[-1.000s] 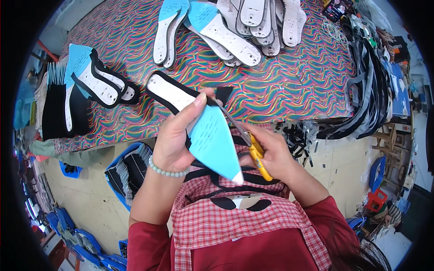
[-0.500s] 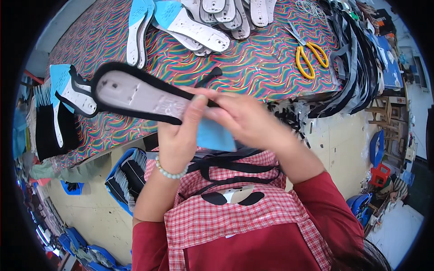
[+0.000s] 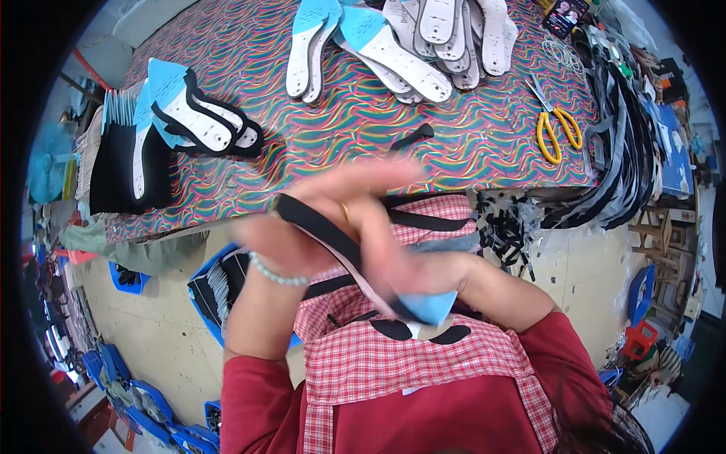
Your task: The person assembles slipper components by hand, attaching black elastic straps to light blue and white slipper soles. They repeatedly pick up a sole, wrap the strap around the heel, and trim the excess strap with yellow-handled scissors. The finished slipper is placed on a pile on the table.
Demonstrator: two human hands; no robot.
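A shoe insole with black edging and a blue end (image 3: 433, 307) is tilted between my hands, its black-edged side (image 3: 321, 229) running down toward my apron. My right hand (image 3: 397, 261) is closed around its lower part, over the blue end. Motion smears my left hand (image 3: 299, 246), which wears a beaded bracelet (image 3: 276, 272); it lies against the upper end of the insole. Its fingers reach across to the right, but their grip cannot be made out. A short black strip (image 3: 414, 137) lies on the patterned tabletop (image 3: 302, 144) beyond my hands.
Yellow-handled scissors (image 3: 558, 132) lie at the right, near hanging black strips (image 3: 624, 144). White and blue insoles (image 3: 408, 64) are piled at the back. At the left, black-edged insoles (image 3: 200, 125) lie beside a black stack (image 3: 125, 170). A blue bin (image 3: 208, 291) stands below the table edge.
The insole has swung from lying out to the left to a steep tilt close to my body. Both hands have shifted and now overlap around it. The view has moved left.
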